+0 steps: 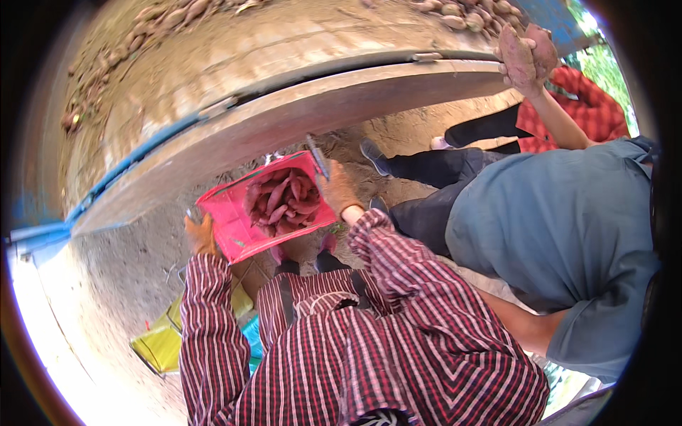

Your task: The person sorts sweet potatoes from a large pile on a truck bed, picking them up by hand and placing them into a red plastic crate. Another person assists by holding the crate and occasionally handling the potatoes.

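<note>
A pink rectangular container (228, 215) hangs or stands low before me, with reddish-purple sweet potatoes (282, 199) heaped toward its right side. My left hand (201, 234), in an orange glove, grips its left end. At the opposite end, my right hand (339, 187), gloved alike, closes around a narrow grey bar (318, 154) beside the rim. Whether that bar is the container's handle or a separate tool, I cannot tell. Both fingers and palms are partly hidden.
Beyond the container runs a truck bed's side panel (319, 109); sweet potatoes (474, 16) lie on the bed. A co-worker in a blue-grey shirt (549, 218) stands close on my right, holding large sweet potatoes (519, 56). A yellow container (162, 333) sits at lower left.
</note>
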Tool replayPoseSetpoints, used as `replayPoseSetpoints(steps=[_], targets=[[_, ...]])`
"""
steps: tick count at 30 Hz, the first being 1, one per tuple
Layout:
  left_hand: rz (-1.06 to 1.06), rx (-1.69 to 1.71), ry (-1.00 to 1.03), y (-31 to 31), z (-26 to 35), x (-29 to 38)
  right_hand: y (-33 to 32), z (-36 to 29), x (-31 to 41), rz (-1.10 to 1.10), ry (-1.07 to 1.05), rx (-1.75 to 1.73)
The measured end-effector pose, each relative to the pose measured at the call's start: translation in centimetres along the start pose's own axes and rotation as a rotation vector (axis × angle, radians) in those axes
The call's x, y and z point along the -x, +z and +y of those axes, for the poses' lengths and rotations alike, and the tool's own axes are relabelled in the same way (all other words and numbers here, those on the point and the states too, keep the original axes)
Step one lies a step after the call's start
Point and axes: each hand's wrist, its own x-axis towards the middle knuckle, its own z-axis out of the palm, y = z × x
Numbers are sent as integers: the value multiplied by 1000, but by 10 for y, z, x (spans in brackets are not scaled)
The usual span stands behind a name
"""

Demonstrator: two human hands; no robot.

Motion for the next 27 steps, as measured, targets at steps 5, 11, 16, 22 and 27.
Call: replayPoseSetpoints(steps=[5, 11, 16, 22, 27], targets=[[54, -185, -21, 3, -7, 5, -3, 7, 8, -7, -19, -52], [29, -115, -34, 11, -23, 5, -9, 5, 7, -4, -32, -111], [32, -164, -85, 9, -4, 13, -16, 2, 12, -40, 0, -53], [-27, -175, -129, 9, 7, 11, -28, 11, 9, -92, -66, -56], [-13, -255, -256, 7, 27, 17, -93, 4, -49, -99, -345, -177]])
